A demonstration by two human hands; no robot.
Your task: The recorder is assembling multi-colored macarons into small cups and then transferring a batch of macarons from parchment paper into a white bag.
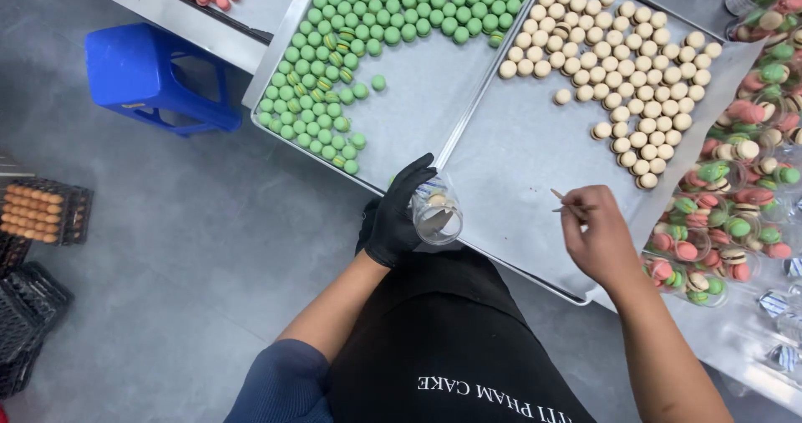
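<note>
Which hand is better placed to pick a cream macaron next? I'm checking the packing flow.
Right, probably. The right hand hovers over the cream macarons' tray with a stick; the gloved left hand holds the cup.

Clear plastic cup, round, held in the left hand in a black glove, over the tray edge; a few macarons show inside. Filled clear cups cluster at right, packed with pink, green and cream macarons. Black crates on floor at left, one holding orange pieces. No signs or screens.
</note>
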